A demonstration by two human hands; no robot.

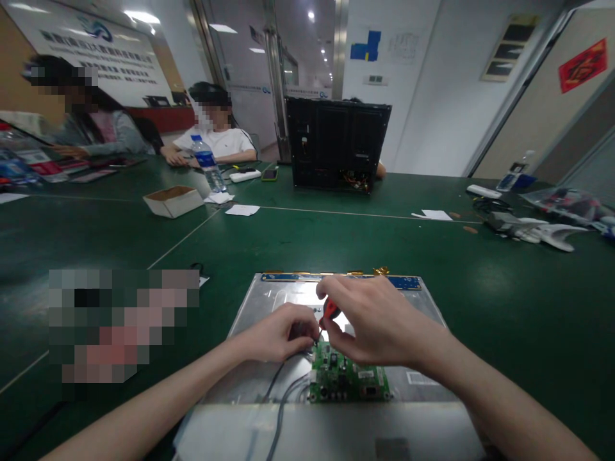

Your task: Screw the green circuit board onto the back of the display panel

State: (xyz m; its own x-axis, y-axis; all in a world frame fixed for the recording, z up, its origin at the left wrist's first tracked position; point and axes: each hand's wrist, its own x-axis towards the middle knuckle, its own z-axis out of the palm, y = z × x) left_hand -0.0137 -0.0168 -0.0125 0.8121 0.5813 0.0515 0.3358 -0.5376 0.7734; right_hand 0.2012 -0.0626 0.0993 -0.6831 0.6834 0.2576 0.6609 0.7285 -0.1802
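A metal-backed display panel [250,320] lies flat in front of me, with a blue circuit strip [307,278] along its far edge. On the panel sits a green circuit board [346,378], cables running from its left side. My right hand [379,320] grips a red and black screwdriver [330,309], whose shaft points down at the board's far left corner. Close beside that tip, my left hand [283,330] is closed, thumb and fingers together at the corner; what they pinch is hidden.
Across the green table [336,237] stands a black display housing [339,144]. An open white box [173,202] and a water bottle [209,163] are left of it. Two people sit at the far left. Grey and white parts [533,227] and plastic bags lie right.
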